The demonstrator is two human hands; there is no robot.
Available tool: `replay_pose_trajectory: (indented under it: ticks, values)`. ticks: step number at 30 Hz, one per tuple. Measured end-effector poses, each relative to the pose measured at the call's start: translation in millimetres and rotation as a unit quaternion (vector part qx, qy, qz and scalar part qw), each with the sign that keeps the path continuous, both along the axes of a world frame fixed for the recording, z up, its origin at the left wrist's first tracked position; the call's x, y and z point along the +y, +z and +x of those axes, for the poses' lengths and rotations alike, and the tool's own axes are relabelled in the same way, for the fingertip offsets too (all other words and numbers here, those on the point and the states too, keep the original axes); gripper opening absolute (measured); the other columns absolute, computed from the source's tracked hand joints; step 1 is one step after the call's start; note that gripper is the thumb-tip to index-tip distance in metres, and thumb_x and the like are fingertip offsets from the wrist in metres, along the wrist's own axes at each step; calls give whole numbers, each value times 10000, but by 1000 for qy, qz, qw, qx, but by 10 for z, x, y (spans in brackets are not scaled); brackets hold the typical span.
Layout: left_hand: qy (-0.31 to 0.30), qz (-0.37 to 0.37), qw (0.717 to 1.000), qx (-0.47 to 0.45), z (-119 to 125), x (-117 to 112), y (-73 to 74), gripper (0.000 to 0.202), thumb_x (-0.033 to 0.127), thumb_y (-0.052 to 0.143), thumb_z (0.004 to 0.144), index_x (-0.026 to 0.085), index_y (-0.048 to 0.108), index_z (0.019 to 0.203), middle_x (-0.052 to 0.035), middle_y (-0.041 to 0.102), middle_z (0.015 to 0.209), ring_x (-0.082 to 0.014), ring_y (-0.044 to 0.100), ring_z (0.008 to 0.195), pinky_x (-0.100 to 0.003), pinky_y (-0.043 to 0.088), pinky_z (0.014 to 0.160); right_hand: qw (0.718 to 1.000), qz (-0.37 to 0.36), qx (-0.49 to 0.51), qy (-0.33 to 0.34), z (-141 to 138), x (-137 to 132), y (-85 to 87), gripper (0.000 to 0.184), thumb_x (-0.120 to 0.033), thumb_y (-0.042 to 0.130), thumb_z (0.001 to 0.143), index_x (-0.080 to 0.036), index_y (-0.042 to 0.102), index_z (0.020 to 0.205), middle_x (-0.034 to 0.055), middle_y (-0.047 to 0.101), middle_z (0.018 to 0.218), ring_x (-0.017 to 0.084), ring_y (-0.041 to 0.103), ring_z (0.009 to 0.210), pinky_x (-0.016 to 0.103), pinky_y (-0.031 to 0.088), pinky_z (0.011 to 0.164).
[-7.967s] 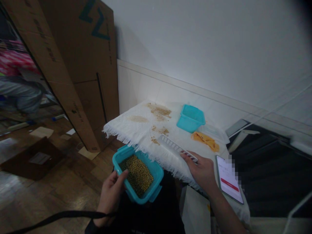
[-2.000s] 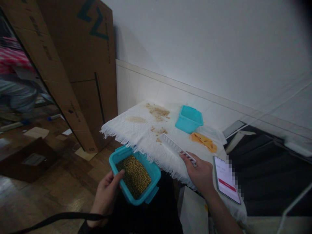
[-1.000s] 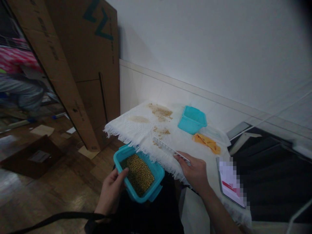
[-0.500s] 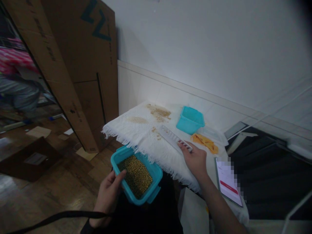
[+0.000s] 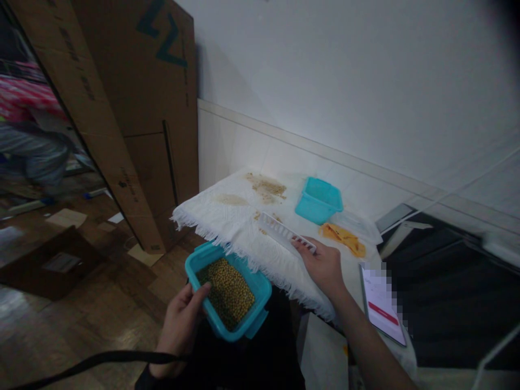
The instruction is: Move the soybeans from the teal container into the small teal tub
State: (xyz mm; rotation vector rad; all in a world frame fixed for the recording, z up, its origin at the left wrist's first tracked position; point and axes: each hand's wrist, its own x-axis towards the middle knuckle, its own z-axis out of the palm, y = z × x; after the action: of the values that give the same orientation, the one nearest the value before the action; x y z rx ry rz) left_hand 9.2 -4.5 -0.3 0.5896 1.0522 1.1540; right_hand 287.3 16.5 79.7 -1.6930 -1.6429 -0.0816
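Observation:
My left hand (image 5: 181, 319) grips the near edge of a teal container (image 5: 260, 286) full of yellow-green beans (image 5: 226, 292), held just below the fringed front edge of a white cloth (image 5: 227, 216). My right hand (image 5: 322, 265) is closed on one end of a long white ridged strip (image 5: 281, 231) that lies on the cloth and points away to the left. Small patches of scattered grains (image 5: 266, 186) lie on the cloth beyond the strip.
A second, empty teal container (image 5: 319, 199) stands at the back of the cloth, with a clear lid (image 5: 357, 221) and an orange piece (image 5: 342, 237) beside it. A phone (image 5: 382, 311) lies at the right. Tall cardboard boxes (image 5: 134, 108) lean on the wall at left.
My right hand has swept the white strip back and forth over the cloth, toward the near edge and out again. The bean container in my left hand has stayed under the cloth's edge.

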Motion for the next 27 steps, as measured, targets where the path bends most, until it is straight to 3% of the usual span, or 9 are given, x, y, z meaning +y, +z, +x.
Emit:
replay_pose_trajectory:
  ticks: [8, 27]
  values:
    - [4, -7, 1000, 25, 4, -1, 37, 275, 387, 723, 646, 159, 664, 789, 3, 639, 614, -149, 565, 538, -266, 449, 540, 1000, -4, 6, 23, -35, -41, 3, 319, -434, 520, 836, -196, 716, 917, 19, 725, 746, 154, 653, 583, 218, 498, 550]
    - [-6, 2, 1000, -21, 21, -23, 31, 289, 327, 705, 689, 187, 696, 941, -48, 718, 775, -172, 628, 617, -291, 495, 578, 999, -13, 26, 37, -167, -188, 42, 292, -417, 535, 825, -203, 720, 899, 17, 728, 782, 168, 671, 642, 228, 519, 593]
